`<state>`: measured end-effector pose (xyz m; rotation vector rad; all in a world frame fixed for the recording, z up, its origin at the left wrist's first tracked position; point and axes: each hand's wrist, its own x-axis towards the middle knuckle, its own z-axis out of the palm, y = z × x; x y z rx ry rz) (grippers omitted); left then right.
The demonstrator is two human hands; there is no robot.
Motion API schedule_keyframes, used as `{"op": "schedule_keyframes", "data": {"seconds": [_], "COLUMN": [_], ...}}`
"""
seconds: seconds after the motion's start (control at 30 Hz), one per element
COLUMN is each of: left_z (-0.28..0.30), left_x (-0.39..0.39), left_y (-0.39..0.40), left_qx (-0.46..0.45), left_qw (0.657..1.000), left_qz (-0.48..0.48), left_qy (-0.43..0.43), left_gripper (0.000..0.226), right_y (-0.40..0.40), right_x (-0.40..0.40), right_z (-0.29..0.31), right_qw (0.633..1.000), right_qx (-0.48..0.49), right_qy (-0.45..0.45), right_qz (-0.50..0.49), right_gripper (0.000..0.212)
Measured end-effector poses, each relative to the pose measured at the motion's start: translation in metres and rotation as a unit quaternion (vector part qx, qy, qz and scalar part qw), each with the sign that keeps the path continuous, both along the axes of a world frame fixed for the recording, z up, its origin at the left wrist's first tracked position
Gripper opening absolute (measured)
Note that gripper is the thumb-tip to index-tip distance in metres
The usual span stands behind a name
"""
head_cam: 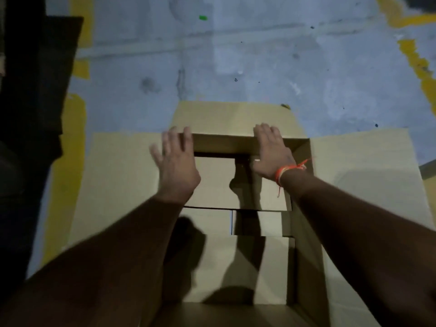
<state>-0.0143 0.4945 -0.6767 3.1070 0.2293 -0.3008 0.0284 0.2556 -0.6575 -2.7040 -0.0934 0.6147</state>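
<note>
A large open cardboard box stands on the floor below me, its flaps spread outward. Inside lie several smaller cardboard boxes, packed side by side. My left hand reaches over the box's far left corner with fingers spread and straight; it looks blurred. My right hand, with an orange thread round the wrist, lies flat over the far rim, fingers extending onto the far flap.
The left flap and right flap lie spread out. Grey concrete floor with worn yellow paint marks stretches beyond. A dark stack stands along the left edge.
</note>
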Motion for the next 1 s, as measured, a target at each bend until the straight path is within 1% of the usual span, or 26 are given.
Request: {"op": "schedule_keyframes", "data": {"seconds": [0.07, 0.1, 0.13, 0.17, 0.2, 0.23, 0.27, 0.3, 0.33, 0.37, 0.4, 0.43, 0.47, 0.5, 0.53, 0.6, 0.7, 0.8, 0.87, 0.93, 0.97, 1.0], "left_z": [0.005, 0.003, 0.0, -0.004, -0.008, -0.006, -0.001, 0.009, 0.011, 0.018, 0.029, 0.039, 0.051, 0.066, 0.081, 0.111, 0.166, 0.219, 0.251, 0.279, 0.289, 0.298], "left_x": [-0.032, -0.052, -0.07, -0.087, -0.104, -0.113, -0.114, -0.114, -0.123, -0.13, -0.132, -0.13, -0.128, -0.127, -0.126, -0.119, -0.112, -0.118, -0.129, -0.142, -0.15, -0.159], "left_y": [0.008, 0.011, 0.014, 0.02, 0.025, 0.029, 0.033, 0.033, 0.035, 0.035, 0.034, 0.032, 0.032, 0.03, 0.028, 0.028, 0.027, 0.028, 0.034, 0.04, 0.043, 0.046], "left_qx": [-0.026, -0.025, -0.029, -0.042, -0.072, -0.119, -0.159, -0.174, -0.152, -0.144, -0.141, -0.13, -0.138, -0.147, -0.175, -0.189, -0.197, -0.2, -0.203, -0.217, -0.226, -0.231], "left_qw": [0.988, 0.981, 0.975, 0.969, 0.958, 0.941, 0.923, 0.922, 0.948, 0.961, 0.965, 0.972, 0.972, 0.971, 0.965, 0.968, 0.973, 0.975, 0.974, 0.969, 0.966, 0.964], "left_qz": [0.152, 0.19, 0.211, 0.225, 0.249, 0.287, 0.319, 0.308, 0.243, 0.204, 0.19, 0.176, 0.181, 0.182, 0.187, 0.152, 0.11, 0.096, 0.097, 0.11, 0.114, 0.119], "left_qy": [0.015, 0.039, 0.068, 0.098, 0.125, 0.131, 0.148, 0.16, 0.14, 0.119, 0.113, 0.086, 0.057, 0.055, 0.058, 0.07, 0.047, 0.011, -0.008, -0.034, -0.049, -0.063], "left_gripper": [0.125, 0.129, 0.128, 0.121, 0.106, 0.087, 0.083, 0.09, 0.083, 0.063, 0.05, 0.058, 0.077, 0.093, 0.099, 0.096, 0.091, 0.088, 0.088, 0.087, 0.085, 0.083], "right_y": [0.0, -0.001, -0.003, -0.002, -0.001, 0.0, 0.002, 0.005, 0.008, 0.011, 0.015, 0.019, 0.024, 0.029, 0.034, 0.043, 0.056, 0.077, 0.099, 0.125, 0.138, 0.148], "right_x": [-0.02, -0.035, -0.052, -0.072, -0.094, -0.118, -0.142, -0.166, -0.188, -0.208, -0.224, -0.235, -0.241, -0.244, -0.244, -0.242, -0.236, -0.229, -0.227, -0.229, -0.231, -0.234], "right_z": [0.003, 0.0, -0.004, -0.007, -0.011, -0.014, -0.015, -0.016, -0.014, -0.012, -0.009, -0.005, 0.002, 0.01, 0.02, 0.045, 0.083, 0.119, 0.139, 0.155, 0.159, 0.164], "right_qw": [0.999, 0.998, 0.998, 0.998, 0.999, 0.998, 0.996, 0.993, 0.99, 0.987, 0.984, 0.982, 0.982, 0.982, 0.983, 0.985, 0.99, 0.992, 0.989, 0.987, 0.987, 0.987], "right_qx": [-0.002, -0.002, 0.003, 0.015, 0.033, 0.053, 0.071, 0.084, 0.092, 0.098, 0.104, 0.108, 0.109, 0.11, 0.111, 0.113, 0.116, 0.119, 0.126, 0.123, 0.1, 0.068], "right_qy": [-0.053, -0.067, -0.067, -0.058, -0.038, -0.01, 0.019, 0.047, 0.073, 0.099, 0.123, 0.14, 0.148, 0.15, 0.146, 0.123, 0.075, 0.044, 0.046, 0.069, 0.079, 0.091], "right_qz": [0.005, 0.003, -0.001, -0.007, -0.018, -0.037, -0.057, -0.071, -0.078, -0.08, -0.078, -0.068, -0.052, -0.036, -0.028, -0.029, -0.024, 0.021, 0.053, 0.081, 0.098, 0.115], "right_gripper": [0.099, 0.099, 0.1, 0.101, 0.101, 0.101, 0.1, 0.099, 0.098, 0.097, 0.096, 0.094, 0.092, 0.09, 0.089, 0.085, 0.08, 0.078, 0.072, 0.06, 0.057, 0.059]}}
